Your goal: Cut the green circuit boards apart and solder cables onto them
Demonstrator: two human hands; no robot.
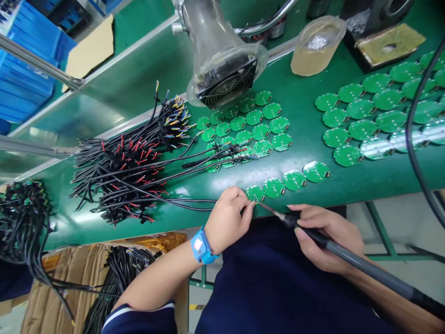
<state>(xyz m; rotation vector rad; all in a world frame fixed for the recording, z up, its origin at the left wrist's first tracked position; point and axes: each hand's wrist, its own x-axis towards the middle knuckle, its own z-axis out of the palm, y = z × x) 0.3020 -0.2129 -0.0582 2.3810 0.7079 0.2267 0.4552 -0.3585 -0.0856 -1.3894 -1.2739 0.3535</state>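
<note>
Glossy green bench mat [347, 185]; matt black soldering iron [365, 266], probably plastic.

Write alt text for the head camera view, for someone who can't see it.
The right hand holds a soldering iron with its tip at a round green circuit board that the left hand steadies at the edge of the green bench. More boards and bundled black wires lie beyond.
</note>
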